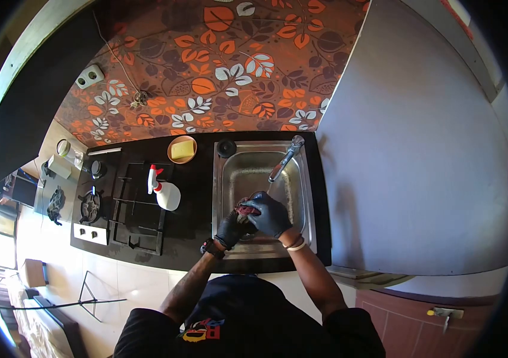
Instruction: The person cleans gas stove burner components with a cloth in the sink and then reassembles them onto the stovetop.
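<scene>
**Holding a dark red item (pixel 245 210) over the steel sink (pixel 217 197)**

In the head view, looking down on a sink let into a black desk (pixel 197 206). Judged to be in the middle of handling: held close between both hands, not yet let go or set down. Cannot tell how much is done or how much is left, with so much covered by fingers. Cannot tell either whether to call it cloth, pad or something firmer.

Found above the near part of the basin, just below and left of the tap (pixel 285 162). Cannot make out for certain whether running.

With the left hand (pixel 233 231), gloved in black, closed narrowly about the lower left side. With the right hand (pixel 270 215), gloved alike, bent over from the right, touching with curled fingers and leaving little gap. Nowhere spread wide.

Left of the sink, standing upright on the desk, a white spray bottle (pixel 169 196) with a red-and-white trigger head. Behind, on a round dish (pixel 181 161), a yellow block (pixel 182 148), perhaps sponge or soap. Farther left, beside the bottle, a black hob grate (pixel 136 201).
</scene>
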Motion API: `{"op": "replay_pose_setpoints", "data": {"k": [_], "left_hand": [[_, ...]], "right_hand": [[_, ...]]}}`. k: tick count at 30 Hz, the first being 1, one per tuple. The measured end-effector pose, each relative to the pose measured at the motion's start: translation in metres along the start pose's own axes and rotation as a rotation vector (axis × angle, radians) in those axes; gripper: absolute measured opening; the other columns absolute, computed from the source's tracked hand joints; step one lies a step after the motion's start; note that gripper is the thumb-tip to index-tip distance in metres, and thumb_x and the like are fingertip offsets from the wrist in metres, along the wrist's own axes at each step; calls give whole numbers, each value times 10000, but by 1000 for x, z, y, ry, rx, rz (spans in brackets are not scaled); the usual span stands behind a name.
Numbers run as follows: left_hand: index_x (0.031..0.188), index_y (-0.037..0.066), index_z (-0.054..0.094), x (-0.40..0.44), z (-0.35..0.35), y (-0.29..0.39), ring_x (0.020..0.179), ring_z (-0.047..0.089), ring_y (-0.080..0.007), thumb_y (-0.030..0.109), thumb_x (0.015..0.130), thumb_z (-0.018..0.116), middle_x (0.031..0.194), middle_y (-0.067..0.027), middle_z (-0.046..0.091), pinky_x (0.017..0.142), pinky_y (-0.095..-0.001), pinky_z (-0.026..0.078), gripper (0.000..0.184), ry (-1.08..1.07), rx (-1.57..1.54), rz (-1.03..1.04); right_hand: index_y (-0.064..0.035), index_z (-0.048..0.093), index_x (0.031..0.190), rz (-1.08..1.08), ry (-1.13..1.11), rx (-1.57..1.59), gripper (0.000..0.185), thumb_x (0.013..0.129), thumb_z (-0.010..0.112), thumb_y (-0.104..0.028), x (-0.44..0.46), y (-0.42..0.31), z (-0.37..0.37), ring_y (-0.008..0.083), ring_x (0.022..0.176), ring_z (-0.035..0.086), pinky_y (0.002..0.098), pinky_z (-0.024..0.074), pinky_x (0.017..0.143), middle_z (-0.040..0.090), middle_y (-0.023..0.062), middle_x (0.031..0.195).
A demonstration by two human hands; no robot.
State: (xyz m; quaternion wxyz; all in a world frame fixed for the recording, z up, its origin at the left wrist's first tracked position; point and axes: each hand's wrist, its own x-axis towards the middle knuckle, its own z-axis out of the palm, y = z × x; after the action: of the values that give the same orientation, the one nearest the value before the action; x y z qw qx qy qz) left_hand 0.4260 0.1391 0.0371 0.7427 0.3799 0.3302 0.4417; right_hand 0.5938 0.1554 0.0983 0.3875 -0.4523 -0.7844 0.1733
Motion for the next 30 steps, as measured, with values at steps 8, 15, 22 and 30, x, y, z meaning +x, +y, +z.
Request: {"op": "replay_pose_setpoints", "data": {"k": [8,15,22,30], "left_hand": [[1204,32,516,-6,-22,31,972,622,-131,111,775,769,1097,-98,651,853,-302,526,505,32,289,119],[1188,38,524,5,-29,34,980,604,-124,87,730,804,1096,-71,637,866,-294,522,539,-58,716,73],[1260,42,498,-8,-2,55,959,615,-132,150,766,786,1096,-66,649,841,-282,516,583,-89,699,80],[1199,-9,527,9,-16,53,998,606,-156,191,735,815,1076,-110,642,855,-293,515,581,-111,484,30]], "right_hand": [[-25,667,1004,528,-42,296,218,816,626,-128,-33,38,-8,205,774,650,321,492,691,658,114,847],[-43,661,1041,363,123,561,261,789,639,-108,-10,3,-21,140,798,648,301,507,673,645,94,851],[-61,650,1046,627,6,453,291,808,684,-225,-32,17,-4,165,851,629,321,501,708,628,94,981],[-89,575,1169,969,187,1373,347,856,662,-213,-85,42,22,141,892,621,297,508,802,628,55,1013]]}}
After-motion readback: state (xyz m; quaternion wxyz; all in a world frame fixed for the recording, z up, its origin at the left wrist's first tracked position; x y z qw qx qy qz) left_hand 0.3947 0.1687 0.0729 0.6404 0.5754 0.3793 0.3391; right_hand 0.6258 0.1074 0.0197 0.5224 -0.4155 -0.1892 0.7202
